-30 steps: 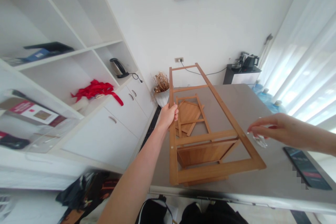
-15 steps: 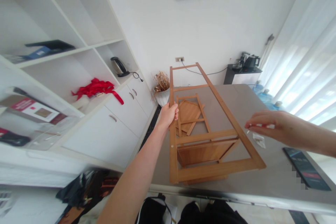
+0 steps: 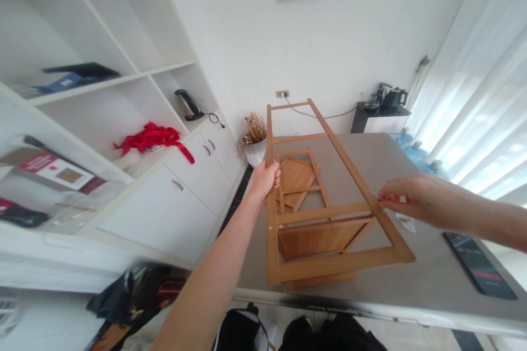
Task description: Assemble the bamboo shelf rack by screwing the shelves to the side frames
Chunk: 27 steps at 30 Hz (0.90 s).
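Observation:
My left hand (image 3: pixel 265 180) is wrapped around the left rail of a long wooden frame (image 3: pixel 352 167) standing tilted over the grey table. Slatted crosspieces join its two rails, and a wooden panel (image 3: pixel 325 238) sits inside its near end. At the right rail, my right hand (image 3: pixel 405 194) pinches a small thin metallic piece (image 3: pixel 374 196), its tip close to the rail; I cannot tell whether it touches. Beyond the panel, a smaller wooden frame (image 3: pixel 323 188) lies over flat wooden boards (image 3: pixel 297 173). A small clear plastic bag (image 3: pixel 407 222) lies below my right hand.
A dark phone (image 3: pixel 480 266) lies at the right of the grey table (image 3: pixel 411 296). White shelves (image 3: pixel 135 74) with a kettle (image 3: pixel 188 105) and red ribbon (image 3: pixel 150 137) stand left. A pot of dried plants (image 3: pixel 254 148) is by the wall, water bottles (image 3: pixel 415 151) far right.
My right hand has moved slightly left, bringing the thin metallic piece from beside the frame up to its right rail. My left hand keeps its grip on the left rail.

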Available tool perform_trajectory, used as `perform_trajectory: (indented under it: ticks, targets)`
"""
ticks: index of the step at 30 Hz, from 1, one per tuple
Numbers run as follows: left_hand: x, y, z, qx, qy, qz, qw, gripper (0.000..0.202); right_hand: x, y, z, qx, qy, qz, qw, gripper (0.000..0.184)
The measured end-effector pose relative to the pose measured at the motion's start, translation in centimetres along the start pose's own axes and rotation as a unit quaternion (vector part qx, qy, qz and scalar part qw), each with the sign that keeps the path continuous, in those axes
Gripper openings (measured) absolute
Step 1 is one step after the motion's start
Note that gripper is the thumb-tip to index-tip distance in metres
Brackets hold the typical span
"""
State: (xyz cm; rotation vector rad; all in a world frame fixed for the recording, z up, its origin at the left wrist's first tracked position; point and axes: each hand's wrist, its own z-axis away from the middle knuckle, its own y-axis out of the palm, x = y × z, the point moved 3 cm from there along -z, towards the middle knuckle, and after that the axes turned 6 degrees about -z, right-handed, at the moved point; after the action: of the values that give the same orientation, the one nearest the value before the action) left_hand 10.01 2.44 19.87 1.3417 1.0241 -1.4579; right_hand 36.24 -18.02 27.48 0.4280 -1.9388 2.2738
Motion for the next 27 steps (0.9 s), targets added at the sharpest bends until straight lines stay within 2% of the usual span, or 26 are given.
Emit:
perform_trajectory:
  ticks: [11,23,27]
  targets:
    - [0.1,-0.1,0.0,-0.011,-0.004,-0.001,1.0,0.011,1.4,0.8,0.4,-0.055,-0.079,0.097,0.991,0.038]
    - [-0.1,0.0,0.1,-0.004,-0.005,-0.003,1.0,0.013,1.6,1.1,-0.4,-0.06,-0.057,0.139,0.987,0.035]
    - [0.0,-0.1,0.1,-0.002,-0.006,0.0,1.0,0.014,1.8,1.0,-1.1,-0.031,-0.002,0.124,0.992,0.032]
